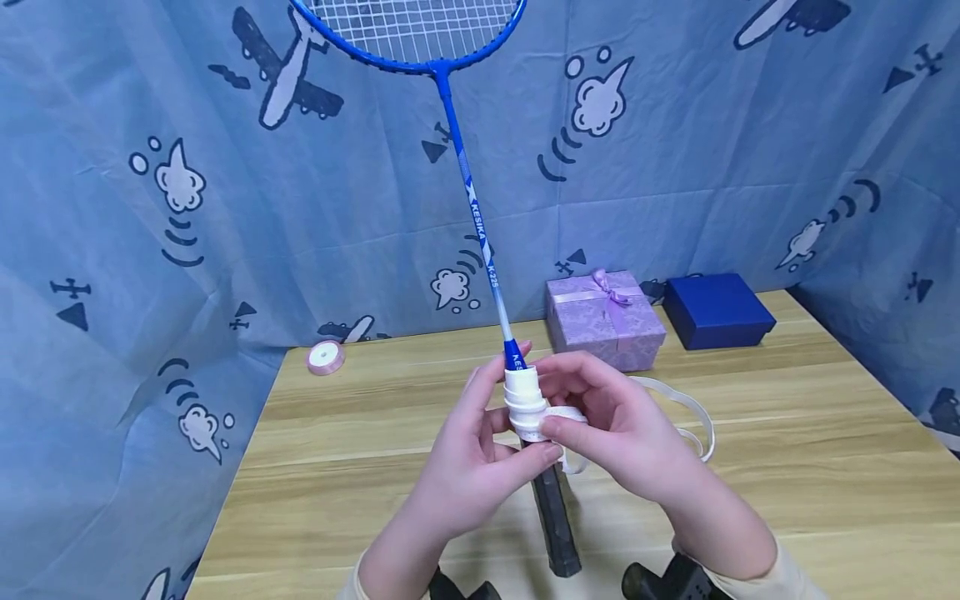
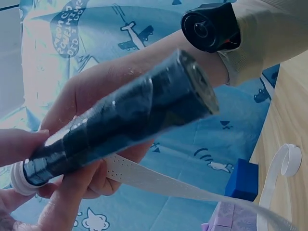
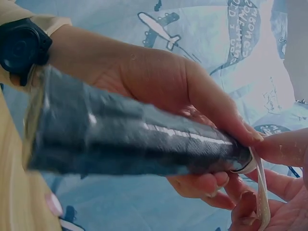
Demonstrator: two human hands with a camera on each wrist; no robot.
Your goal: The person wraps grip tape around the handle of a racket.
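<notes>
A blue badminton racket [image 1: 480, 221] stands tilted over the table, strung head up and out of the frame, black handle [image 1: 553, 521] pointing down. White overgrip tape [image 1: 525, 404] is wound in layers around the top of the handle, just below the blue cone. My left hand [image 1: 480, 467] holds the racket at this wrapped part, thumb in front and fingers behind. With thumb and fingers, my right hand [image 1: 630, 429] pinches the tape's loose length beside the wraps. That length is perforated and trails away in the left wrist view. Bare black handle [image 3: 125, 134] fills the right wrist view.
Behind the hands, a lilac gift box [image 1: 607, 329] with a bow and a dark blue box [image 1: 720, 312] stand at the table's back right. A pink ribbon roll [image 1: 326, 357] lies at the back left. A patterned blue curtain [image 1: 375, 208] hangs behind the wooden table [image 1: 337, 500].
</notes>
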